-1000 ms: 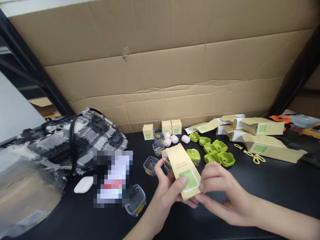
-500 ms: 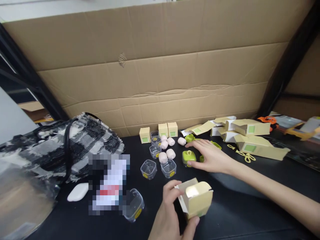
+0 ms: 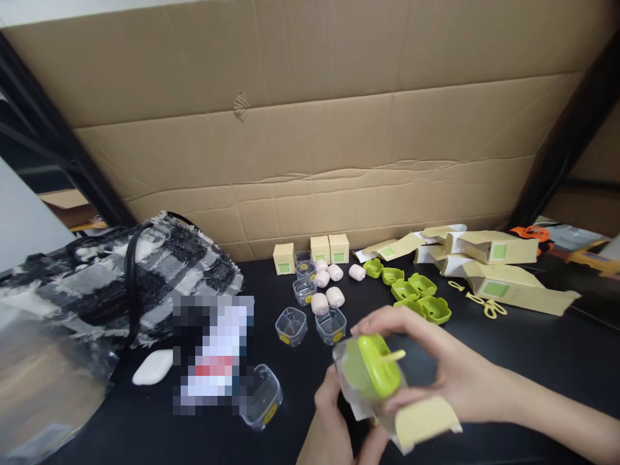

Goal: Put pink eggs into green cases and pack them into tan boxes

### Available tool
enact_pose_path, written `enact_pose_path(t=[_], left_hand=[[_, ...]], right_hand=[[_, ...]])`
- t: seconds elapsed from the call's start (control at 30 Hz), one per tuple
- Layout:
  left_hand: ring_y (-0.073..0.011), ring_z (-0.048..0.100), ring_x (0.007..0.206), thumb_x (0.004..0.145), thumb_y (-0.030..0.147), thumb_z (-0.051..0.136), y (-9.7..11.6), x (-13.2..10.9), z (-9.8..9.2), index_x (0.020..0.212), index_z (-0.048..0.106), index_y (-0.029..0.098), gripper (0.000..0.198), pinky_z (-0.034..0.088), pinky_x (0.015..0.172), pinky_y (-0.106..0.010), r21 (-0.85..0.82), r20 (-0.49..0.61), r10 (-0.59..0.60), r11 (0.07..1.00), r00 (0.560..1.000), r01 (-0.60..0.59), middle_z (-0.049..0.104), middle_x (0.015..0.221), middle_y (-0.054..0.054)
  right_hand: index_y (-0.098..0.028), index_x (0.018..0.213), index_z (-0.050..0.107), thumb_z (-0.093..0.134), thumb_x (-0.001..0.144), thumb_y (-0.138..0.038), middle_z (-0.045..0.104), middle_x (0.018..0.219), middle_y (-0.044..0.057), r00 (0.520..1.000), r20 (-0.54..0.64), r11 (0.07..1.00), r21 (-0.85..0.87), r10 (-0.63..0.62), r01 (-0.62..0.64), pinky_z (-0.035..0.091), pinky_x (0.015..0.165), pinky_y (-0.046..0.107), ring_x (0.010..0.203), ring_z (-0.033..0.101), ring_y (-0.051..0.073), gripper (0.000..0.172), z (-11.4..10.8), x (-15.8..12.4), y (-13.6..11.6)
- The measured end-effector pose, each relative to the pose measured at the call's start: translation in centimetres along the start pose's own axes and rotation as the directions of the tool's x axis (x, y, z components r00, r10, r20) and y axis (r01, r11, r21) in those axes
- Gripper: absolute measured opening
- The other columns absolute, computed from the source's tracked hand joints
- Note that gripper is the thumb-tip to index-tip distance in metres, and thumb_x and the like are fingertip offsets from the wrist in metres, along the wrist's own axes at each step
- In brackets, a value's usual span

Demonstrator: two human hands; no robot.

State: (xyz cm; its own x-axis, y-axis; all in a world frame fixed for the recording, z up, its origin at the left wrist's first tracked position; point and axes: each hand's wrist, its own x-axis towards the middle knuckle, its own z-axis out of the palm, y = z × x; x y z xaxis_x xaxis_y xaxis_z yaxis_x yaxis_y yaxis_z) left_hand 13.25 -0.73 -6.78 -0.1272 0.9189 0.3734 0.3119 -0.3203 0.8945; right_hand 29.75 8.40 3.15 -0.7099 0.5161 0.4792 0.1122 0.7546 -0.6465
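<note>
My right hand (image 3: 460,371) grips a small clear container with a green lid (image 3: 378,367) and a pale yellow loop on top. It is tilted on its side at the mouth of a small pale yellow box (image 3: 425,420). My left hand (image 3: 332,420) is wrapped round that box from below; the container and my right hand hide much of it. Beyond the hands lie several green lids (image 3: 434,310), several pinkish-white rounded pieces (image 3: 335,297) and clear cups with yellow stickers (image 3: 330,325).
Closed small boxes (image 3: 339,249) stand against the cardboard wall (image 3: 310,129). Unfolded boxes (image 3: 508,287) and yellow loops (image 3: 493,309) lie at the right. At the left are a checked bag (image 3: 194,271), a white case (image 3: 153,367), a pixelated item and another clear cup (image 3: 261,397).
My right hand has picked up the green-lidded container from the table and brought it toward me to the box. The box in my left hand now appears tipped, its flap to the right.
</note>
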Motion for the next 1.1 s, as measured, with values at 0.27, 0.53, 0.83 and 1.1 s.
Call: enact_pose_path(t=[0.27,0.53,0.83,1.1], left_hand=[[-0.0274,0.051,0.122,0.091,0.036,0.048,-1.0,0.5,0.3,0.12,0.03,0.026,0.037,0.041,0.097,-0.044,-0.008,-0.124,0.142,0.989,0.982,-0.145,0.048,0.13,-0.016],[-0.0304,0.053,0.121,0.085,0.016,0.054,-0.8,-0.1,-0.1,0.135,0.033,0.025,0.055,0.045,0.1,-0.046,0.116,-0.121,0.106,0.989,0.987,-0.092,0.053,0.131,-0.015],[-0.0288,0.051,0.124,0.083,0.01,0.054,0.3,0.8,-1.4,0.13,0.041,0.037,0.056,0.045,0.097,-0.044,0.186,0.031,0.183,0.965,0.983,-0.185,0.05,0.134,-0.01],[-0.03,0.049,0.125,0.083,0.016,0.058,1.3,1.0,-1.1,0.125,0.047,0.035,0.047,0.044,0.099,-0.046,0.154,-0.022,0.158,0.976,0.987,-0.153,0.05,0.137,-0.008]], right_hand=[[-0.021,0.109,0.057,0.073,0.074,-0.019,0.065,0.105,0.005,0.99,0.141,0.983,-0.176,-0.026,0.051,0.05,0.083,0.03,0.098,0.06,0.019,0.039,-1.0,0.4,-0.6],[-0.02,0.116,0.059,0.069,0.082,-0.033,0.061,0.104,0.007,0.969,0.245,0.989,-0.146,-0.003,0.04,0.05,0.082,0.03,0.096,0.057,0.018,0.037,-0.9,0.4,0.5],[-0.023,0.117,0.053,0.058,0.089,-0.027,0.059,0.1,0.006,0.993,0.112,0.986,-0.165,0.034,-0.015,0.052,0.081,0.027,0.092,0.061,0.016,0.029,-0.8,-0.2,-0.3],[-0.026,0.132,0.044,0.038,0.094,-0.056,0.067,0.11,0.007,0.984,0.099,0.987,-0.035,-0.15,0.154,0.054,0.08,0.028,0.098,0.066,0.02,0.048,-1.4,-0.3,0.6]])
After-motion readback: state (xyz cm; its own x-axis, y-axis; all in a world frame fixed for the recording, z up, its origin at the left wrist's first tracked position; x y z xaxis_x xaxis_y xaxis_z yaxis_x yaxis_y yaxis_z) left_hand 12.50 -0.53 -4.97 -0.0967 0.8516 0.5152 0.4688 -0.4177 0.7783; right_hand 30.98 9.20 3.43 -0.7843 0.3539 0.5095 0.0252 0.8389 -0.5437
